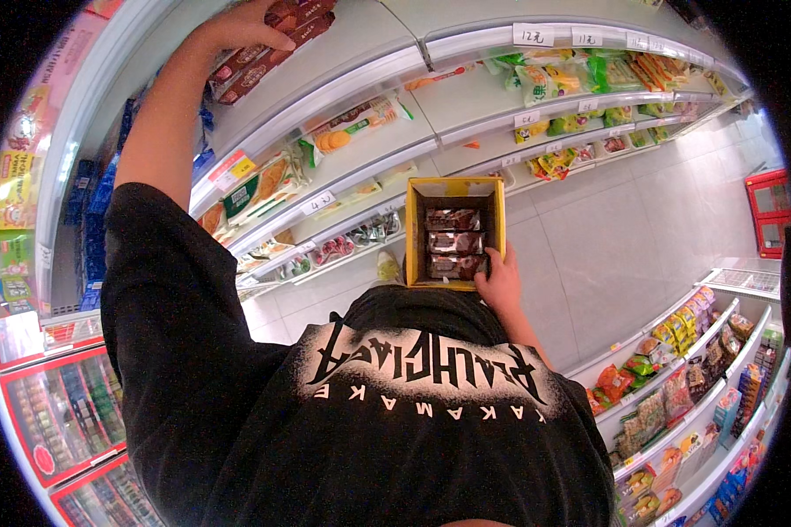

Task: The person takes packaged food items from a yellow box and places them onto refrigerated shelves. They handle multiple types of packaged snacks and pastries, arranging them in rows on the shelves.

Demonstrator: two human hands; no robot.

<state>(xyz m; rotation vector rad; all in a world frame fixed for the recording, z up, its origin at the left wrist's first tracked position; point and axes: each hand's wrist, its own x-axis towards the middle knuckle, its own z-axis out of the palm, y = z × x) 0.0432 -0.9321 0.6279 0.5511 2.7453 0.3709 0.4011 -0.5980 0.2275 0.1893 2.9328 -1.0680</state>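
Note:
My left hand (240,25) reaches to a top shelf (362,39) at the upper left. Its thumb lies against dark brown snack packs (254,78) standing in a row there; its fingers are partly hidden and cut off by the picture's edge, so I cannot tell whether it grips one. My right hand (501,280) holds the near right corner of an open yellow cardboard box (456,187) in front of my waist. Three brown wrapped packs (456,242) show in the bottom of that box.
Bagged snacks (554,78) and a biscuit packet (359,126) lie on the lower shelves, with handwritten price tags (532,35) along the edges. Blue packs (95,224) stand at the left. Grey floor tiles (593,250) separate me from another stocked shelf (672,395). A red crate (768,214) is at the far right.

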